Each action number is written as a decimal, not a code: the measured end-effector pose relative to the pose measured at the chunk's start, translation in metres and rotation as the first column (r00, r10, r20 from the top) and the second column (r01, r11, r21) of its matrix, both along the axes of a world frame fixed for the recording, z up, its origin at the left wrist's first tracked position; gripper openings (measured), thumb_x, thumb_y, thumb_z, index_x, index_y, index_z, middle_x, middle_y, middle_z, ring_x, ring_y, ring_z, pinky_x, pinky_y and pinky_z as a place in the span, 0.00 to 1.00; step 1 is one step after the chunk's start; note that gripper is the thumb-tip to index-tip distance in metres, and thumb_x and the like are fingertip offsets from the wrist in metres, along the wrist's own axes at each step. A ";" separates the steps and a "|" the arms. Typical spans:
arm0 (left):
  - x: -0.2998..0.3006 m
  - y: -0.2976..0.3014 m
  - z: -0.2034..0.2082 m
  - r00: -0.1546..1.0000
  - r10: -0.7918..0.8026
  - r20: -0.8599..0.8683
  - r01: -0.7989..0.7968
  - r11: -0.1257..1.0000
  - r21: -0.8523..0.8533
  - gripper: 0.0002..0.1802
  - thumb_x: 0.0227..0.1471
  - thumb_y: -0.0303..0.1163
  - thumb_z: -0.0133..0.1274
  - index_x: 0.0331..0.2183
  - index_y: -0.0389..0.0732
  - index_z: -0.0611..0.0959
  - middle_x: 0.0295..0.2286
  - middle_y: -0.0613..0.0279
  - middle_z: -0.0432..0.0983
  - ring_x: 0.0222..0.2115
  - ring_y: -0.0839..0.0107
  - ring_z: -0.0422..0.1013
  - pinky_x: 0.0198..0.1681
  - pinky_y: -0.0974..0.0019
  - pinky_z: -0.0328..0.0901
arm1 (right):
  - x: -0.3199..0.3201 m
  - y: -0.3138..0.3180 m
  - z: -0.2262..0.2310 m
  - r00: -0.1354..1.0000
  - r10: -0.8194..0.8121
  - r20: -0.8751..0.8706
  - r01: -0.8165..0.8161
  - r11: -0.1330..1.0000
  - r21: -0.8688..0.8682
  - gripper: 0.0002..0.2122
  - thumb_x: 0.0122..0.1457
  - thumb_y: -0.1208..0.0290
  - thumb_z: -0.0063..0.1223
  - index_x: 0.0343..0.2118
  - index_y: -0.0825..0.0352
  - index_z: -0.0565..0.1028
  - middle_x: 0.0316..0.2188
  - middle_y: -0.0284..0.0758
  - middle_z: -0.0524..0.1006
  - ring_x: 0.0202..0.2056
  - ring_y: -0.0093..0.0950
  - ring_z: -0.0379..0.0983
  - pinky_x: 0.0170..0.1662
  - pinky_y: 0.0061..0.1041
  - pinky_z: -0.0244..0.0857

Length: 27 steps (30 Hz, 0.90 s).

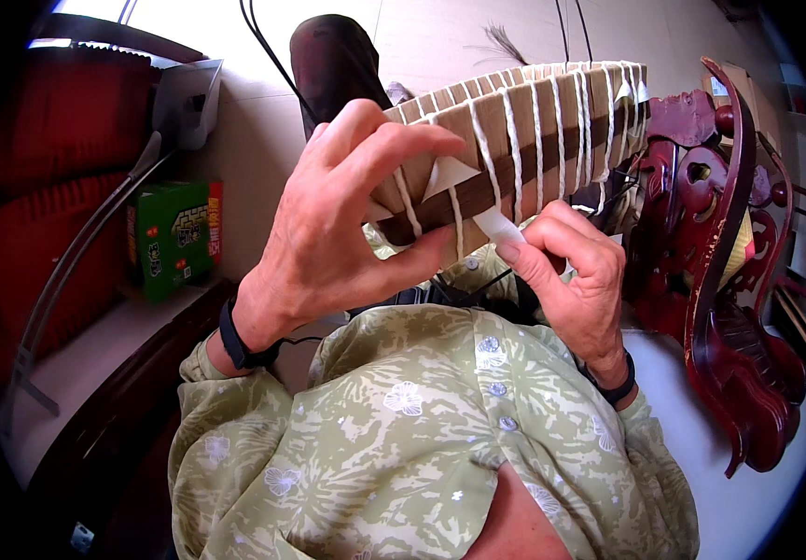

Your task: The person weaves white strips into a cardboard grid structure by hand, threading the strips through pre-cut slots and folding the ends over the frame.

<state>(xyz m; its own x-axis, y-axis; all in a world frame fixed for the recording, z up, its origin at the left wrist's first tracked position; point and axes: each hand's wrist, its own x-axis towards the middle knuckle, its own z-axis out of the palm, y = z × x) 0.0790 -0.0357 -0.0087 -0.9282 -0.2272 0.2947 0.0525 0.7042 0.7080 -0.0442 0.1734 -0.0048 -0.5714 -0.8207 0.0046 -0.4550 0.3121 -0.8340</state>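
Note:
A long, curved tan piece (pixel 524 117) with a dark brown band is wound with white cord in spaced turns. It is held up in front of my chest, and I cannot tell exactly what it is. My left hand (pixel 314 224) grips its near left end, with the index finger over the upper side and the thumb below. A white triangular flap (pixel 450 175) sticks out beneath that index finger. Beside it, my right hand (pixel 578 266) pinches a narrow white strip (pixel 499 227) between thumb and fingers, at the piece's lower edge. The strip's other end lies against the piece.
Carved dark-red wooden furniture (pixel 715 271) stands close on the right. On the left are a green box (pixel 177 238), a curved metal bar (pixel 81 252) and red slatted material (pixel 67 205). A dark-clothed knee (pixel 333 61) shows beyond the piece, above the pale tiled floor (pixel 440 37).

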 end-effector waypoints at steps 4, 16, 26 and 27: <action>0.008 -0.001 0.004 0.999 -0.004 0.048 0.003 0.999 0.032 0.34 0.26 0.25 0.65 0.44 0.39 0.81 0.34 0.59 0.72 0.32 0.64 0.69 0.36 0.64 0.67 | -0.006 0.002 0.003 0.996 0.066 0.057 -0.066 0.998 0.001 0.07 0.52 0.77 0.65 0.25 0.71 0.75 0.20 0.35 0.68 0.22 0.31 0.66 0.27 0.29 0.59; 0.040 -0.026 -0.002 0.998 -0.056 0.008 0.055 0.991 0.119 0.33 0.29 0.29 0.72 0.44 0.40 0.82 0.37 0.61 0.76 0.32 0.64 0.69 0.39 0.62 0.67 | -0.002 -0.009 0.021 0.954 0.291 -0.064 -0.293 0.956 -0.008 0.08 0.46 0.76 0.68 0.22 0.69 0.76 0.19 0.34 0.70 0.20 0.31 0.67 0.23 0.30 0.58; 0.072 -0.042 -0.007 0.988 0.131 -0.082 -0.050 0.774 0.631 0.37 0.53 0.49 0.63 0.53 0.28 0.78 0.27 0.67 0.73 0.30 0.79 0.68 0.34 0.74 0.60 | 0.039 -0.028 0.051 0.837 0.433 -0.334 -0.478 0.876 -0.063 0.13 0.46 0.69 0.66 0.20 0.63 0.68 0.20 0.31 0.64 0.20 0.27 0.69 0.19 0.27 0.61; 0.070 -0.045 -0.003 0.995 0.080 -0.061 -0.026 0.792 0.610 0.26 0.56 0.40 0.60 0.49 0.29 0.81 0.27 0.66 0.74 0.29 0.78 0.68 0.34 0.74 0.61 | 0.041 -0.026 0.051 0.831 0.435 -0.347 -0.483 0.873 -0.063 0.13 0.46 0.69 0.66 0.20 0.63 0.69 0.20 0.31 0.65 0.20 0.27 0.69 0.19 0.27 0.60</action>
